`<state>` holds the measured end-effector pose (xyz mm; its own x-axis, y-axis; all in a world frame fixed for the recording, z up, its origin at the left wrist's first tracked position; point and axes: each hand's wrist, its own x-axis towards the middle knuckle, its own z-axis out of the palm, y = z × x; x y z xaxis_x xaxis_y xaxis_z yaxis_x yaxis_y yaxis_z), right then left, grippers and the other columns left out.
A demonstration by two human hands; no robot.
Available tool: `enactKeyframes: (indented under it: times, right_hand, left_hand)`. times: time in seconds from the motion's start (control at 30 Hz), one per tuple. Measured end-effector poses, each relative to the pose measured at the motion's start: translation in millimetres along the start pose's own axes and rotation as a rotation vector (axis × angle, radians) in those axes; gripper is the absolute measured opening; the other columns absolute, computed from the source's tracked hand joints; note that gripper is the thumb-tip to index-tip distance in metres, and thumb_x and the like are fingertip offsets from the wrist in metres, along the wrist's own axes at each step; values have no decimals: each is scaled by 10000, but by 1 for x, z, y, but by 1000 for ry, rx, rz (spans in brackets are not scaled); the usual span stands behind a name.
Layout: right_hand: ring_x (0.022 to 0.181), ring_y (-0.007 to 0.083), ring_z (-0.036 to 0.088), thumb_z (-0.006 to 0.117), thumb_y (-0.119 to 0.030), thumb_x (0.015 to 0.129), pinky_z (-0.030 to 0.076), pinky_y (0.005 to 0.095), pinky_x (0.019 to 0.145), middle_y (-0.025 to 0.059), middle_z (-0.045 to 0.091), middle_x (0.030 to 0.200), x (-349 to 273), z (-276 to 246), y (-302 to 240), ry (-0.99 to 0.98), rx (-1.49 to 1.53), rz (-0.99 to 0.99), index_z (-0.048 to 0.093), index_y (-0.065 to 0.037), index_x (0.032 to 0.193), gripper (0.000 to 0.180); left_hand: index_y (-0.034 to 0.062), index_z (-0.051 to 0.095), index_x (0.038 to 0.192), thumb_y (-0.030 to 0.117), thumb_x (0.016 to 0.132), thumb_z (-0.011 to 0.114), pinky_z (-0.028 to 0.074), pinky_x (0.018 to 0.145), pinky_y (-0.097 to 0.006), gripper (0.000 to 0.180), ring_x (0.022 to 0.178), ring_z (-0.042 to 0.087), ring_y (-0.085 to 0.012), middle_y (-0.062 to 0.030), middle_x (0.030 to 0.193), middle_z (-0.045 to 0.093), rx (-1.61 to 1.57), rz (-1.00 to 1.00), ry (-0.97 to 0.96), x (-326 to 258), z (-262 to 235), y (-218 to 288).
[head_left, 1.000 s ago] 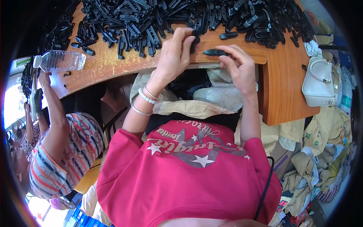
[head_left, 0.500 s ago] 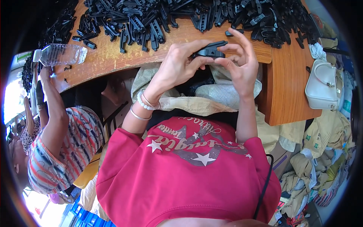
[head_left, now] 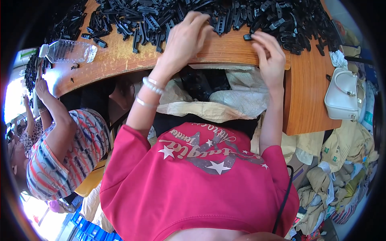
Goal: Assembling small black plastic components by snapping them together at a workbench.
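Both hands' fingers (head_left: 263,40) loosely open over black clips (head_left: 161,20) at table edge (head_left: 225,56)

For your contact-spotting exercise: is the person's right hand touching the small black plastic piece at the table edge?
Touching. The head view shows the right hand with its fingertips on the black plastic piece at the wooden table edge, no gap visible.

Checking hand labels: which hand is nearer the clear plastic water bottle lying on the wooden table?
Left. The left hand is over the black clips, right of the clear plastic water bottle; the right hand is farther right, at the table edge.
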<state>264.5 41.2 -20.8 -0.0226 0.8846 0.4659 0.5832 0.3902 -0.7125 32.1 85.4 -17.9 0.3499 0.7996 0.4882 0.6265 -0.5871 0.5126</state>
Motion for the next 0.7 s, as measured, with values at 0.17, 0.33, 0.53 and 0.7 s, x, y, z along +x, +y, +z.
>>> enactKeyframes:
  times: [0.17, 0.33, 0.53, 0.7]
  right_hand:
    - [790, 310, 630, 625, -55, 826, 498, 379, 704, 108, 596, 995, 6, 11, 13, -76, -393, 38, 623, -64, 1104, 278]
    - [829, 301, 617, 654, -84, 812, 477, 387, 704, 118, 576, 960, -6, 12, 5, -56, -328, 178, 619, -23, 1080, 277]
    - [796, 288, 581, 664, -82, 801, 471, 393, 685, 122, 557, 916, -18, 12, 14, 131, -464, -59, 637, -20, 1017, 226]
    - [684, 185, 557, 675, -53, 799, 446, 300, 597, 88, 580, 847, -21, 11, 6, 146, -350, 5, 662, 2, 981, 190]
  left_hand:
    - [8, 551, 900, 22, 719, 598, 509, 575, -345, 188, 762, 634, -269, -144, 886, 547, 461, 64, 98, 14, 22, -17]
    - [26, 570, 844, 35, 720, 585, 496, 541, -324, 126, 795, 614, -232, -111, 887, 539, 502, 77, 141, 12, 21, -24]
    - [17, 573, 941, 38, 702, 595, 474, 707, -330, 242, 936, 563, -246, -91, 1043, 560, 326, 372, 231, -1, 15, -1]
    - [-21, 505, 980, -14, 876, 533, 492, 658, -330, 108, 746, 610, -250, -129, 876, 612, -192, 27, 264, -25, 26, 23]
